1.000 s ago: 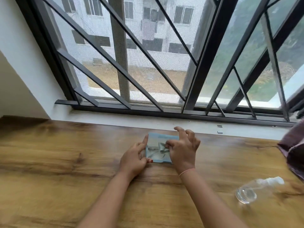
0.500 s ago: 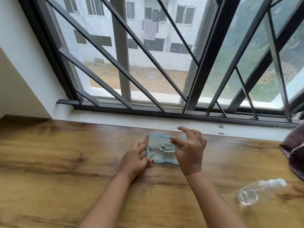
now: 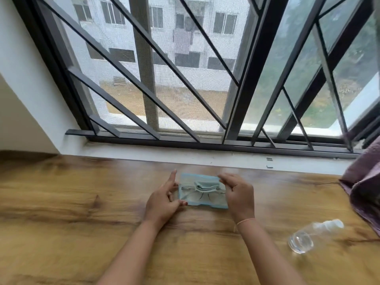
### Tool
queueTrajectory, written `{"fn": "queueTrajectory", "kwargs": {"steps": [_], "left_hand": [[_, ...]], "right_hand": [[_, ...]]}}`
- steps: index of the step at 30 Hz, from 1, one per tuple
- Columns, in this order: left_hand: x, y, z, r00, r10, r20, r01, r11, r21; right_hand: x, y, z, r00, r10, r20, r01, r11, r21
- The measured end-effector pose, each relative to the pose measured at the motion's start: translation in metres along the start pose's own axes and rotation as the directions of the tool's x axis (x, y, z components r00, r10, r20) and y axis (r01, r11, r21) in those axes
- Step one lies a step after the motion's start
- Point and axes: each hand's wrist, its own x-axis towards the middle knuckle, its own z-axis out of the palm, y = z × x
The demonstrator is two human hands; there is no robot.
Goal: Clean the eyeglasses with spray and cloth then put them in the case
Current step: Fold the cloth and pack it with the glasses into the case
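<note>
As hands (image 3: 162,202) (image 3: 239,196) flank it, case (image 3: 190,177) holding eyeglasses (image 3: 202,196), cloth (image 3: 205,186)

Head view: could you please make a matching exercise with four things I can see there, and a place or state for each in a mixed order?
1. spray bottle
2. folded cloth
3. eyeglasses
4. purple fabric

A. inside the open case, partly covered
B. lying on its side on the table
C. at the picture's right edge
D. resting on top of the eyeglasses

Pairs: 1-B, 2-D, 3-A, 4-C.
</note>
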Motion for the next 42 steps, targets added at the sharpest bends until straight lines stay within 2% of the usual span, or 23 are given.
{"fn": "queueTrajectory", "kwargs": {"steps": [7, 14, 20, 26, 30, 36, 42], "left_hand": [[-0.002, 0.002, -0.002, 0.998, 0.044, -0.048, -0.041, 0.998, 0.057], [-0.005, 0.007, -0.003, 0.996, 0.042, -0.079, -0.039, 0.999, 0.031], [-0.008, 0.009, -0.002, 0.996, 0.040, -0.077, -0.042, 0.999, -0.024], [-0.011, 0.011, -0.002, 0.991, 0.016, -0.132, -0.017, 1.000, -0.009], [-0.011, 0.011, -0.002, 0.993, -0.032, -0.111, 0.028, 0.999, -0.032], [-0.011, 0.009, 0.000, 0.994, -0.034, -0.102, 0.031, 0.999, -0.033], [-0.013, 0.012, -0.002, 0.996, -0.007, -0.089, 0.006, 1.000, -0.013]], "right_hand": [[-0.033, 0.016, 0.000, 0.988, -0.130, -0.086, 0.136, 0.989, 0.061], [-0.050, 0.034, 0.002, 0.974, -0.219, -0.051, 0.221, 0.975, 0.037], [-0.052, 0.036, 0.001, 0.979, -0.206, -0.002, 0.206, 0.978, 0.027], [-0.050, 0.037, 0.001, 0.983, -0.183, 0.022, 0.182, 0.983, 0.027], [-0.050, 0.037, -0.002, 0.995, -0.100, 0.014, 0.098, 0.992, 0.080], [-0.049, 0.032, -0.003, 0.970, 0.240, 0.040, -0.243, 0.960, 0.139], [-0.047, 0.029, -0.004, 0.942, 0.331, 0.059, -0.336, 0.922, 0.192]]}}
